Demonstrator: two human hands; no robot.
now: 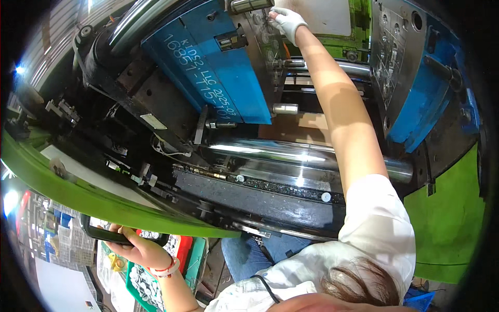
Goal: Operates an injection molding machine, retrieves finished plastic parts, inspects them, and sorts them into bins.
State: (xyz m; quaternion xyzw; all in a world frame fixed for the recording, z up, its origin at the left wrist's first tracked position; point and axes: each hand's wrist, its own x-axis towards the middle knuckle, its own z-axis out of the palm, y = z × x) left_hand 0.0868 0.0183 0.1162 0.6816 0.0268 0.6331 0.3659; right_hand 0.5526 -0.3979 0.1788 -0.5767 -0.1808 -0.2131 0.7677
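Overhead, gloved right hand (pixel 287 21) reaches deep between blue mold halves (pixel 218 67), fingertips pinching at mold face, grasp contents unclear. Left hand (pixel 136 245) clenched on black door handle (pixel 122 236) below mold, bracing body for reach.

Two blue mould halves (pixel 208 62), perhaps two steel bars (pixel 291 153).

A polished steel tie bar (pixel 312 156) crosses below, with a green bin (pixel 136 288) of small parts lower left.
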